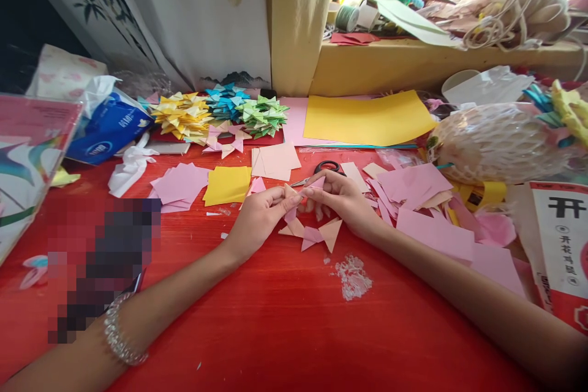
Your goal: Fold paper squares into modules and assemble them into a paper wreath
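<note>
The left hand [257, 215] and right hand [351, 202] pinch a pink-and-peach folded-paper chain [312, 236], lower arc running crosswise, tips pointing nearward, top partly hidden.

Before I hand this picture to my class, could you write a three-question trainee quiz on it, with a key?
1. Multiple choice: What are the bare left hand and bare right hand holding?
A. Black-handled scissors
B. Pink-and-peach pieces of pointed folded paper
C. A large yellow paper sheet

2. True or false: The stack of square yellow paper lies nearer to the left hand than to the right hand.

3. Fill in the blank: A clear beaded bracelet circles the person's ____ arm.

Key: 1. B; 2. True; 3. left
</note>
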### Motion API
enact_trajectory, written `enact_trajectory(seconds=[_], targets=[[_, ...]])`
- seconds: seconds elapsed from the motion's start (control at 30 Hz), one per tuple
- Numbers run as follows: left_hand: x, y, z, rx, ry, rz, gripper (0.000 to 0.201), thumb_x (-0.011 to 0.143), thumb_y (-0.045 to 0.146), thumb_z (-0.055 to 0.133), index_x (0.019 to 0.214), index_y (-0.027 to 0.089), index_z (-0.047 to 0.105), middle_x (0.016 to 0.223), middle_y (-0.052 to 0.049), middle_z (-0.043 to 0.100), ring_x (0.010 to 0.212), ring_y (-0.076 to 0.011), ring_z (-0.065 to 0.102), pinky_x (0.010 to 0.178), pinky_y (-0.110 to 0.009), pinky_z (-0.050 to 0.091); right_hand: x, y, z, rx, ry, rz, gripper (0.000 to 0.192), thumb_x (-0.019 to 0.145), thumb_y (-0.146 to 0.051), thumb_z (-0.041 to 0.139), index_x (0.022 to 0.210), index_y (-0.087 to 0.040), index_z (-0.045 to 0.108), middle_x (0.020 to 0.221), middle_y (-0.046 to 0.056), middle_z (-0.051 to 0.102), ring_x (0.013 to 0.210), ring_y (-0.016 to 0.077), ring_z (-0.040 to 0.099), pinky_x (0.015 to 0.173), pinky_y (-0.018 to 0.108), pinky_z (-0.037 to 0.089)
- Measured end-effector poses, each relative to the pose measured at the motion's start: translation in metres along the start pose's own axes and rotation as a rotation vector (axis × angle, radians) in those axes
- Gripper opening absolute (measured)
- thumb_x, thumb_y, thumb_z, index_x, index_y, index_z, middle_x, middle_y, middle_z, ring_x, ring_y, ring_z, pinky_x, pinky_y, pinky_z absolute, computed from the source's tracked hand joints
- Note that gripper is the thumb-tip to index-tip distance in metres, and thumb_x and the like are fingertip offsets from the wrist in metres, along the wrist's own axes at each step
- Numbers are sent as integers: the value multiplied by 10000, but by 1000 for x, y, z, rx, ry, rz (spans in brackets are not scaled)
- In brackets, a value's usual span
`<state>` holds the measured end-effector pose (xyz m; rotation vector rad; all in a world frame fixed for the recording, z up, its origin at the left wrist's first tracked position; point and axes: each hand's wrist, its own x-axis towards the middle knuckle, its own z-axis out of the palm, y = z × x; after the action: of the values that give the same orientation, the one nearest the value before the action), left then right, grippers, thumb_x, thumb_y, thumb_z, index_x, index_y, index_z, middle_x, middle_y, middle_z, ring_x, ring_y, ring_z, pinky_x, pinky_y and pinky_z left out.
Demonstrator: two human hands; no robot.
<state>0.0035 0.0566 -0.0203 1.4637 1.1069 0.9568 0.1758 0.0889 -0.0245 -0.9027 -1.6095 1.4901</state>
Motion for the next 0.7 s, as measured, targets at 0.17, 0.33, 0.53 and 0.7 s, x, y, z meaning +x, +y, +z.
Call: enact_trajectory(seconds=[0.17,0.33,0.53,0.7], targets=[[1,0,1,-71,-7,-29,237,823,358,563,673,177,530,640,29,540,703,-130,574,701,-243,429,0,2,-1,-33,63,11,245,794,-384,620,765,-152,546,585,-25,567,466,61,491,419,179,357],[1,0,0,13,-20,-45,245,830,376,545,698,171,567,676,9,596,680,-136,561,670,-250,409,0,0,0,-14,64,-3,235,772,-374,643,772,-151,567,597,-25,559,477,66,483,433,192,368],[0,2,-1,-19,-55,-66,237,830,362,552,691,169,554,636,29,556,669,-122,542,687,-239,404,-1,1,1,-46,50,-30,231,759,-367,660,758,-157,563,608,-20,571,483,74,499,448,201,394],[1,3,-1,46,-66,-71,293,832,384,544,646,159,524,604,40,500,601,-97,443,615,-227,342,-1,2,1,-35,20,-29,220,762,-342,659,745,-153,547,620,-10,596,488,78,519,451,201,413]])
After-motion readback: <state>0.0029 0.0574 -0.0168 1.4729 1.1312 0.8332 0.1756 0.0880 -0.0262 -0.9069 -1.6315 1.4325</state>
